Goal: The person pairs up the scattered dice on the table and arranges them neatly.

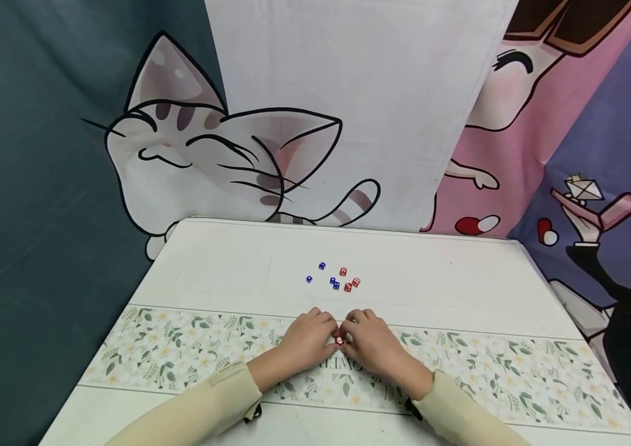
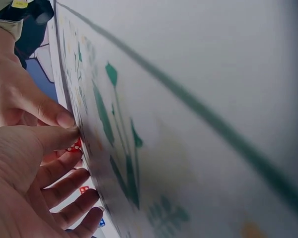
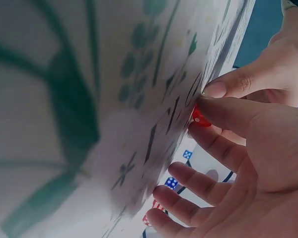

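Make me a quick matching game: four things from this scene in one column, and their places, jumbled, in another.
Things
1. Cartoon cat
2. Floral strip
3. Nearest red die
4. Four blue dice

Places
A. Held between the left hand and the right hand
B. On the cloth behind the table
C. On the table's white area, beyond both hands
D. Across the table, beneath both hands

Right pairs: 1-B, 2-D, 3-A, 4-C

sleeves (image 1: 227, 396): pale yellow-green | wrist device (image 2: 34, 11): black, yellow label (image 2: 20, 4)
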